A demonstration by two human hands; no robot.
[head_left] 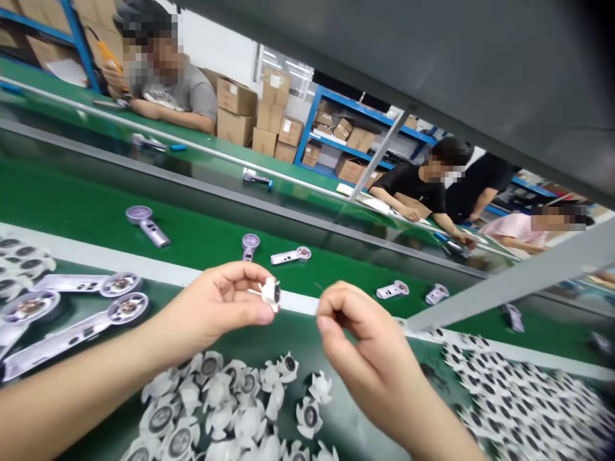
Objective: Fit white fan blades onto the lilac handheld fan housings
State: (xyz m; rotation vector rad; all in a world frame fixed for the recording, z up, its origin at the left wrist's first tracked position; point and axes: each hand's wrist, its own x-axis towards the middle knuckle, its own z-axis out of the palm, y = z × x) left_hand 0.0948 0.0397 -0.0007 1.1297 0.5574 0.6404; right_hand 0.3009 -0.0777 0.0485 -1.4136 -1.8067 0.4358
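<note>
Between the thumb and fingers of my left hand (223, 298) is a small white fan impeller (270, 292), its dark hub facing right. My right hand (358, 326) is a short way to the right, thumb and index finger pressed together. Whatever they pinch, if anything, is too small or hidden to make out. Below both hands lies a loose pile of white fan impellers (250, 419), some hub up and some on their sides. At the left, several lilac handheld fan housings (81, 330) lie beside my left forearm, which partly covers one.
Beyond the bench, a green conveyor belt (206, 221) carries several spaced fan housings (148, 224). Rows of white impellers (523, 390) lie at the right. A slanted metal post (519, 272) rises on that side, under an overhead shelf (408, 51). Several people sit across the line.
</note>
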